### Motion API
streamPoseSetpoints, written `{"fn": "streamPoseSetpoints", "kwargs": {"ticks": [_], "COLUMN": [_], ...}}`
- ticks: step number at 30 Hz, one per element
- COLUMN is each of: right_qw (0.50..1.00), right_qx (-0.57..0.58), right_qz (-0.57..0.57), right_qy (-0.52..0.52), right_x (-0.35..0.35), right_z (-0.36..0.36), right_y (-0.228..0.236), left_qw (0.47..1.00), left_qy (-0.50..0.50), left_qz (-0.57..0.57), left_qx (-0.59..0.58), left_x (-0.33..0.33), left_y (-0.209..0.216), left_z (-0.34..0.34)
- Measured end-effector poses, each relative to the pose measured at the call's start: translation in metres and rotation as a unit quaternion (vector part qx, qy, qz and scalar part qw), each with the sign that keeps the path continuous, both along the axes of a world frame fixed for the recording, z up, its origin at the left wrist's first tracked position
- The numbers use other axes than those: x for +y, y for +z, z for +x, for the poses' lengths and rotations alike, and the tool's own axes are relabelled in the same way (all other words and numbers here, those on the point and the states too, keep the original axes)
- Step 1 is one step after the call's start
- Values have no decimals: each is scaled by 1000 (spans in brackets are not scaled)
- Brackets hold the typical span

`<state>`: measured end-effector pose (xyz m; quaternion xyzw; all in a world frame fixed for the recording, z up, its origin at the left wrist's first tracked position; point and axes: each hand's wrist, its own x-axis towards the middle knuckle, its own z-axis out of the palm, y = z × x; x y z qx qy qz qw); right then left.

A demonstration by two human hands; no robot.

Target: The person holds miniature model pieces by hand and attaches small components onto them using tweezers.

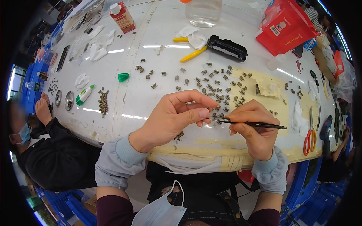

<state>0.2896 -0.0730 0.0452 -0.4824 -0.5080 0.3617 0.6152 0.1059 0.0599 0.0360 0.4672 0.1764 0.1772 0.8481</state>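
My left hand point(166, 120) is raised over the near side of the table, thumb and forefinger pinched together. Whatever lies between those fingertips is too small and too covered to name. In my right hand point(256, 130) is a pair of tweezers point(266, 125) with a black body, held like a pen. Its thin metal tip reaches left to the fingertips of my left hand. Beyond both hands, many small grey-brown metal parts point(212, 89) are scattered over the white table point(139, 98) and onto yellowish tape. A few more parts point(179, 136) lie under my left hand.
At left are a heap of small parts point(103, 102), a white-green glue bottle point(85, 95) and a green cap point(123, 77). Farther back stand yellow-handled pliers point(193, 54), a black tray point(227, 48), a carton point(122, 17) and a red bag point(284, 28). Scissors point(310, 137) lie right. A co-worker point(56, 150) sits left.
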Motion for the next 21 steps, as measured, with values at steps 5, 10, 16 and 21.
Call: {"fn": "streamPoseSetpoints", "kwargs": {"ticks": [5,10,16,21], "right_qw": [1000,1000,1000,1000], "right_qx": [-16,-28,-25,2], "right_qz": [-5,-7,-13,-23], "right_qy": [-4,-7,-3,3], "right_x": [0,1,0,-1], "right_z": [-1,-3,-2,1], "right_y": [1,1,1,0], "left_qw": [999,999,998,998], "left_qy": [6,3,3,0], "left_qz": [30,44,49,54], "left_qx": [9,26,31,27], "left_x": [-1,-1,-2,-1], "left_y": [-1,1,1,0], "left_z": [1,1,1,0]}}
